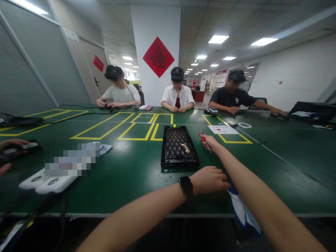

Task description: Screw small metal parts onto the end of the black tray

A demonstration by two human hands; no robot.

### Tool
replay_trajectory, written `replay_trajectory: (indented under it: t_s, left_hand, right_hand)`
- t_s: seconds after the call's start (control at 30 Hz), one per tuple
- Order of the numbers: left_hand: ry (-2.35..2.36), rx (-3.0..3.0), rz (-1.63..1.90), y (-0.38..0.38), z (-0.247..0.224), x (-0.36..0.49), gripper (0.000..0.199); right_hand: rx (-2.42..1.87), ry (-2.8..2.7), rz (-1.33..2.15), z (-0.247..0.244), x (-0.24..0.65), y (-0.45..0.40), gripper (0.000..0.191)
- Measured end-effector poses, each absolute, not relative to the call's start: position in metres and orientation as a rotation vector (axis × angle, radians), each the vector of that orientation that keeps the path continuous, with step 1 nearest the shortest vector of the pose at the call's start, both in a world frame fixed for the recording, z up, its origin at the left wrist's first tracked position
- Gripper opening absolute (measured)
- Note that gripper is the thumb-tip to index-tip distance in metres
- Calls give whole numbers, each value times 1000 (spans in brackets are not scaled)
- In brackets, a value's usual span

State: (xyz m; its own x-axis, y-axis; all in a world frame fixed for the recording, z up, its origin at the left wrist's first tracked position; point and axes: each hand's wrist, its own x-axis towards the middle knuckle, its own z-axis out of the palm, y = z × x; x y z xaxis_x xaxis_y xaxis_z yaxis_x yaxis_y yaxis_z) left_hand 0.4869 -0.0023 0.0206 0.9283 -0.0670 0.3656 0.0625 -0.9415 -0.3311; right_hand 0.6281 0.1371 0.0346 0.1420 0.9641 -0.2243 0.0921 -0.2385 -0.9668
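Note:
My right hand (213, 144) reaches out past the right side of a black tray-like case (193, 161). Its fingers are closed around a red-handled screwdriver (208, 144), whose thin shaft points down toward the table. Beneath that forearm, my left hand (208, 179), with a dark watch on the wrist, stretches across to the right. The left fingertips meet the blue edge of a white and blue glove (243, 210), which hangs over the near table edge; the grip is partly hidden. Inside the case, among several small raised parts, lies a small light-coloured metallic piece (185, 148).
A green table (136, 189) carries yellow tape outlines. White devices (56, 182) with a blurred top stand at left, near another person's hand (15, 143). A printed sheet (223, 130) and a white tape ring (244, 125) lie beyond my right hand. Three people sit opposite.

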Motion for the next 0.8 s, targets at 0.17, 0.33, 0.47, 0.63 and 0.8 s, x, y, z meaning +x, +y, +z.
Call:
replay_trajectory:
  t_s: [0.17, 0.33, 0.47, 0.63, 0.8]
  left_hand:
    - [61, -2710, -553, -6, 21, 496, 17]
    - [-33, -2917, -623, 5, 52, 464, 25]
    - [-782, -2954, -1006, 66, 71, 407, 30]
    - [-1700, -2530, -1286, 145, 28, 348, 41]
    - [-1864, -2594, -1550, 174, -15, 337, 50]
  right_hand:
    - [-1856, -1314, 706, 24, 626, 139, 24]
    - [-2019, -1465, 396, 18, 616, 126, 33]
    - [-2083, -1645, -25, 26, 600, 113, 42]
    - [-1734, -2135, -298, 43, 572, 106, 33]
    - [-1768, -2186, -135, 38, 556, 115, 27]
